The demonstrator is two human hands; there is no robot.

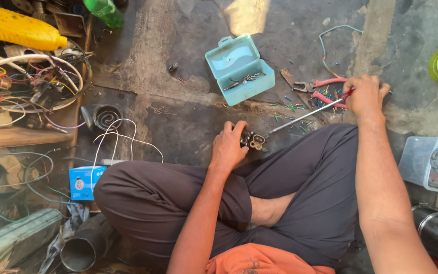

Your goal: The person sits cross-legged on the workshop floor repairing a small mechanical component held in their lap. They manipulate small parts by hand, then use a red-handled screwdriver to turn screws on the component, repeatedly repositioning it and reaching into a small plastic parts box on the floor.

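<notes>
I sit cross-legged on a concrete floor. My left hand (229, 144) grips a small dark socket part with brass contacts (254, 140), held just above my knee. My right hand (365, 96) is closed on the red handle of a long screwdriver (305, 114). Its metal shaft slants down to the left, and the tip reaches the socket part.
An open light-blue plastic box (239, 68) with small screws lies ahead. Pink-handled pliers (320, 86) and cut wire bits lie near my right hand. Tangled wires and parts (26, 81) crowd the left; a yellow bottle (19, 28), white wire (115, 139), clear tub (432, 162).
</notes>
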